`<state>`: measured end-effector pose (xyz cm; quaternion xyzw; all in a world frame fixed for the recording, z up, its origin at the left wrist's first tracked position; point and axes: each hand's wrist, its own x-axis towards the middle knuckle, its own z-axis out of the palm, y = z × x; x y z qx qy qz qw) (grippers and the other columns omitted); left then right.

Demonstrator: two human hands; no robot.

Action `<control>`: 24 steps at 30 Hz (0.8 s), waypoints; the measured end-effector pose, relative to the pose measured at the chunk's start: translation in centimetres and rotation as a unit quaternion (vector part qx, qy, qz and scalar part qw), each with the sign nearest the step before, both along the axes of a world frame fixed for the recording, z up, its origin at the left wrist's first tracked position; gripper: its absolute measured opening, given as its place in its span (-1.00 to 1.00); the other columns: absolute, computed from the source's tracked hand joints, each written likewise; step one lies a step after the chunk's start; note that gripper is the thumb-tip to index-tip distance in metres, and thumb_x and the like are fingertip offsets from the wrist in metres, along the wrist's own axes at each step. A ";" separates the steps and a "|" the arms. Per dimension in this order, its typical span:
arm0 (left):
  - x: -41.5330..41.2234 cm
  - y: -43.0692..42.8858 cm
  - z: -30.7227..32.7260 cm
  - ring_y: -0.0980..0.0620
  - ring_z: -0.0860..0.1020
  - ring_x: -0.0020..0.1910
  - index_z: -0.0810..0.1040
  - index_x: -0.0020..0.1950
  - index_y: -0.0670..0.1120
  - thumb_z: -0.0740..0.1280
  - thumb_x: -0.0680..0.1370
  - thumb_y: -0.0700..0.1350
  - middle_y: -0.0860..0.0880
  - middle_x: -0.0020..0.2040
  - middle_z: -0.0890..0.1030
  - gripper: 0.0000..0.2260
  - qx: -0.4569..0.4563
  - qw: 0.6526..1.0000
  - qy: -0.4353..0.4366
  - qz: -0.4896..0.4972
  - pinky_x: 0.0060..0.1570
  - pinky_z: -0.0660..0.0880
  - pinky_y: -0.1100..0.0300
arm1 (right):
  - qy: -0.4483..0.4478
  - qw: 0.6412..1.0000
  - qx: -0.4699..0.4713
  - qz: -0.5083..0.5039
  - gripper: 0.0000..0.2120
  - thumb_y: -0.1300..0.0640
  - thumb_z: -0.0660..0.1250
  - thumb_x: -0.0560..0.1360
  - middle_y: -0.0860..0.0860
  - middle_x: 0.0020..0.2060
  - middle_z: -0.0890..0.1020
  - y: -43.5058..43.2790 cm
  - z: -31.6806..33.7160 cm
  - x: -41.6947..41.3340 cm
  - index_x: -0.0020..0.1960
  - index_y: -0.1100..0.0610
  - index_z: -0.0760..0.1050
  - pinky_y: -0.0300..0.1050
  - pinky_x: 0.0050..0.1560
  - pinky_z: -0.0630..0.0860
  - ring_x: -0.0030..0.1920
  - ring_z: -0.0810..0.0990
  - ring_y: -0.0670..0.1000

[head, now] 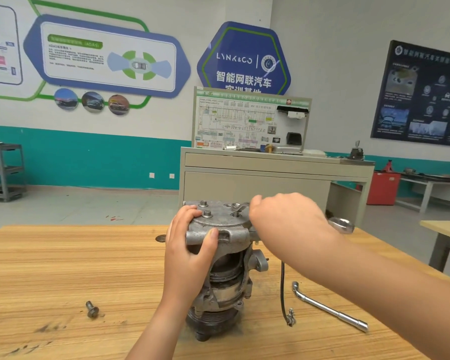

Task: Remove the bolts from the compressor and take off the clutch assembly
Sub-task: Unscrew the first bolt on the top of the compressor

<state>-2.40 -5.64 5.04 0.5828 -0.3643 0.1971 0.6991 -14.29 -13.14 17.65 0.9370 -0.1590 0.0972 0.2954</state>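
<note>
One compressor (pixel 229 222) stands upright mid-table (pixel 63 268), pulley end down. Three bolts (pixel 207 213) sit in its top: two bare, one under the wrench (pixel 342 225) head. One loose bolt (pixel 92 309) lies to the left. Left hand (pixel 187 255) has its grip on the compressor top. Right hand (pixel 283 216) is clenched round the wrench handle. An L-shaped wrench (pixel 330 309) and a black cable (pixel 283 287) lie to the right. Wood-grain table in a workshop, grey cabinet (pixel 257 183) behind.

Open tabletop (pixel 50 261) left of compressor (pixel 226 289), loose bolt (pixel 92 309) front-left, cable (pixel 283 289) and socket wrench (pixel 327 306) obstructing right
</note>
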 end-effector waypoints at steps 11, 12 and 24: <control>0.2 -0.1 -0.2 0.46 0.28 0.27 0.45 0.07 0.17 0.22 0.34 0.20 0.38 0.18 0.41 -0.67 0.003 1.000 -0.011 0.007 0.14 0.15 0.61 | -0.269 0.941 -0.022 0.204 -0.77 0.13 0.24 0.50 0.07 -0.44 0.55 -9.6 -3.9 1.7 -0.18 0.24 0.59 -0.09 -0.50 0.46 -0.44 0.54 0.10; 0.4 -0.1 -0.2 0.47 0.28 0.26 0.45 0.07 0.17 0.22 0.33 0.20 0.39 0.18 0.41 -0.66 0.000 1.000 -0.006 0.007 0.13 0.15 0.62 | -0.259 0.942 -0.005 0.215 -0.80 0.16 0.26 0.51 0.10 -0.36 0.60 -10.0 -3.6 3.3 -0.13 0.26 0.59 -0.04 -0.37 0.51 -0.33 0.59 0.13; 0.0 0.1 -0.1 0.48 0.28 0.25 0.44 0.08 0.17 0.22 0.35 0.19 0.51 0.14 0.38 -0.68 0.002 1.000 0.003 -0.008 0.12 0.16 0.63 | -0.348 0.880 0.232 0.226 -0.64 0.10 0.09 0.62 0.10 -0.24 0.62 -10.4 0.7 8.2 0.40 0.08 0.32 -0.05 -0.18 0.40 -0.16 0.55 0.15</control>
